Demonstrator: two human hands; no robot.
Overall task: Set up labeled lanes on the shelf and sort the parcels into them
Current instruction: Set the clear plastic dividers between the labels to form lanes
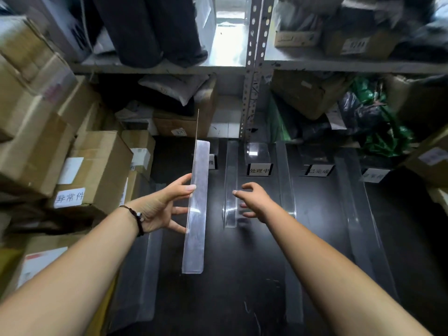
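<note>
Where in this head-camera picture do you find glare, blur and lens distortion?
Head view: glare whitens the clear divider in the left hand and the upper shelf; wide-angle distortion bows the cardboard boxes at the left edge; parcels at top right look smeared; the middle lane label reads sharp.

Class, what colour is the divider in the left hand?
The divider is clear, see-through; head view.

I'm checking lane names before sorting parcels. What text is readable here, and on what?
"处理中": middle sign.
"已完成": next sign to its right.
"异常件": white label on a cardboard box.
"理": left sign, the rest hidden by the clear divider.
Far-right sign and parcel labels: too blurred to read.
</note>
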